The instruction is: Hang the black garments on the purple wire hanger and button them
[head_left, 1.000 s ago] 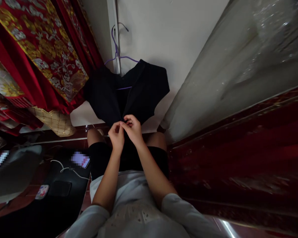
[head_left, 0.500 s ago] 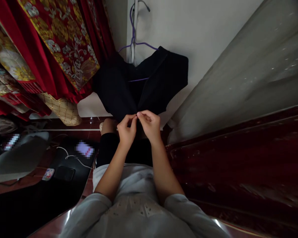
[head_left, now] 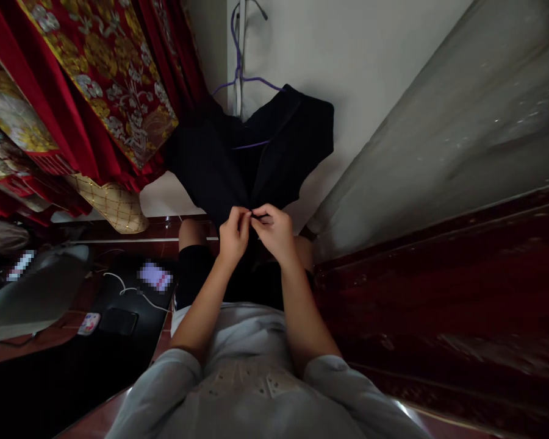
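A dark, short-sleeved or sleeveless garment (head_left: 297, 140) hangs on a purple hanger (head_left: 260, 80) in front of me, its front parting in a V at the neck. At the bottom of that V my left hand (head_left: 234, 236) pinches one front edge between thumb and fingers. My right hand (head_left: 272, 228) pinches the other edge right beside it, and the fingertips of both hands meet. Whatever small fastening may be between the fingertips is hidden.
Red and gold embroidered cloth (head_left: 119, 91) hangs at the left. Below it a black bench (head_left: 132, 347) bears a lit phone (head_left: 155, 276), a dark phone (head_left: 118, 321) and a white cable (head_left: 122, 285). A dark red wooden panel (head_left: 439, 305) borders the right.
My view has shifted slightly, so the hanging garment sits a little further left. My right hand's fingers have changed their pinch slightly; both hands stay at the front edges.
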The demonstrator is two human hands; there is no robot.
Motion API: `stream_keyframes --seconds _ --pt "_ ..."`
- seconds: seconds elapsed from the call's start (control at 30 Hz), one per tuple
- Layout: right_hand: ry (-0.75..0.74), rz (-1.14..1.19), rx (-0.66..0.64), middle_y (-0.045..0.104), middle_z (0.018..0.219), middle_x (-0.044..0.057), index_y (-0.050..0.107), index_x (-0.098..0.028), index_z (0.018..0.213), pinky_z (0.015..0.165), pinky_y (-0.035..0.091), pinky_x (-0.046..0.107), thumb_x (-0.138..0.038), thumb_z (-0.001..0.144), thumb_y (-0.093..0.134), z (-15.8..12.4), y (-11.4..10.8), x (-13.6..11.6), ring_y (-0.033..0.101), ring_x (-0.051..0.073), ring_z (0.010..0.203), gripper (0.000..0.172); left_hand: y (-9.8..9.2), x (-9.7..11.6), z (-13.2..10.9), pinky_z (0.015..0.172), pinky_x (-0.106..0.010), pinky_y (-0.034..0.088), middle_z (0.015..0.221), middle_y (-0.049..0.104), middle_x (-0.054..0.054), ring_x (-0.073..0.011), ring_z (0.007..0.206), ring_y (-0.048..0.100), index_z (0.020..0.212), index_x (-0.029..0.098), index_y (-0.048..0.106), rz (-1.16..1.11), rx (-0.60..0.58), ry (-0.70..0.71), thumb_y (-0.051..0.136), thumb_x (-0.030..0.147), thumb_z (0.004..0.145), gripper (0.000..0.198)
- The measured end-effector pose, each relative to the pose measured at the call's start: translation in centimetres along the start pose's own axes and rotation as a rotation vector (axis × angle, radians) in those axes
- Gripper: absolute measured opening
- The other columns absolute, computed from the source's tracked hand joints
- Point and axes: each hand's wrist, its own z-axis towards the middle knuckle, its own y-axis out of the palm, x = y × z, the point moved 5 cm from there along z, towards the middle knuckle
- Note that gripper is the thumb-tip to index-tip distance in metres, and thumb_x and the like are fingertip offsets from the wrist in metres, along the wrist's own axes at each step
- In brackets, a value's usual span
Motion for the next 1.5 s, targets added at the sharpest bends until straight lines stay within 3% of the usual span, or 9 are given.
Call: stream_keyframes --seconds 0.27,0.43,0.63,0.73,0.97,1.17,1.23,1.37,1.5 --pt "0.050 -0.007 0.077 0.069 0.076 0.005 0.065 -0.019 0.078 0.065 0.050 0.031 -0.037 0.077 0.068 0.3 -1.0 0.7 0.065 0.019 0.069 0.018 0.6 2.2 6.6 0.063 -0.026 0.044 0.095 0.075 -0.007 -0.0196 0.076 0.071 0.116 0.018 0.060 0.567 -0.884 0.401 0.039 0.031 0.111 0.025" --pt "0.079 0.004 0.067 0.069 0.076 0.004 0.065 -0.019 0.078 0.066 0.048 0.030 -0.034 0.076 0.072 0.2 -0.1 0.6 0.064 0.017 0.070 0.017 -0.3 4.2 9.3 0.062 -0.029 0.045 0.082 0.074 -0.011 -0.0236 0.069 0.070 0.122 0.014 0.061 0.819 -1.068 0.534 0.041 0.035 0.110 0.032" --pt "0.033 0.009 0.094 0.067 0.075 0.003 0.065 -0.020 0.078 0.064 0.047 0.030 -0.037 0.077 0.074 0.7 0.0 -0.3 0.061 0.017 0.068 0.020 -0.5 5.2 10.2 0.069 -0.034 0.049 0.077 0.073 -0.013 -0.0282 0.072 0.072 0.123 0.015 0.065 0.870 -0.951 0.609 0.046 0.031 0.107 0.029" --pt "0.035 0.007 0.075 0.065 0.072 0.002 0.062 -0.021 0.076 0.062 0.045 0.029 -0.038 0.078 0.071 0.9 0.3 -0.5 0.059 0.016 0.065 0.020 -0.8 4.8 13.4 0.071 -0.035 0.048 0.079 0.073 -0.013 -0.0296 0.075 0.072 0.121 0.015 0.066 0.885 -0.857 0.558 0.050 0.029 0.105 0.027" --pt "0.132 -0.012 -0.238 0.060 0.066 -0.002 0.059 -0.020 0.073 0.056 0.041 0.025 -0.036 0.077 0.073 -0.1 0.7 -0.9 0.057 0.014 0.060 0.021 -3.0 5.0 26.4 0.087 -0.043 0.047 0.094 0.070 -0.011 -0.0317 0.098 0.068 0.125 0.017 0.059 1.016 -0.482 0.365 0.052 0.031 0.107 0.024" --pt "0.045 -0.416 -0.717 0.066 0.062 -0.001 0.069 -0.020 0.066 0.054 0.036 0.025 -0.022 0.079 0.078 3.1 1.9 -3.6 0.058 0.013 0.056 0.016 -3.8 5.0 26.1 0.088 -0.043 0.050 0.104 0.070 -0.014 -0.0305 0.098 0.069 0.131 0.015 0.056 1.002 -0.442 0.351 0.043 0.030 0.110 0.029" --pt "-0.083 -0.406 -0.644 0.069 0.067 0.000 0.075 -0.022 0.076 0.059 0.042 0.028 -0.024 0.085 0.075 6.5 1.7 -5.7 0.061 0.015 0.059 0.009 -4.3 4.9 25.2 0.089 -0.041 0.051 0.105 0.070 -0.014 -0.0286 0.098 0.070 0.133 0.015 0.054 0.931 -0.460 0.402 0.038 0.029 0.110 0.031" --pt "-0.403 -0.295 -0.131 0.071 0.082 0.003 0.073 -0.023 0.107 0.082 0.054 0.036 -0.029 0.095 0.067 13.9 -0.1 -10.4 0.068 0.020 0.080 0.015 -5.5 4.8 24.2 0.084 -0.036 0.052 0.113 0.068 -0.015 -0.0270 0.099 0.070 0.130 0.014 0.054 0.893 -0.541 0.552 0.035 0.029 0.110 0.031" --pt "-0.525 -0.381 -0.104 0.065 0.078 0.005 0.069 -0.020 0.094 0.092 0.055 0.043 -0.032 0.092 0.072 18.5 1.0 -11.7 0.068 0.025 0.088 0.013 -6.1 5.0 23.7 0.076 -0.036 0.051 0.114 0.068 -0.017 -0.0277 0.094 0.070 0.125 0.015 0.055 0.892 -0.511 0.557 0.036 0.028 0.109 0.028"
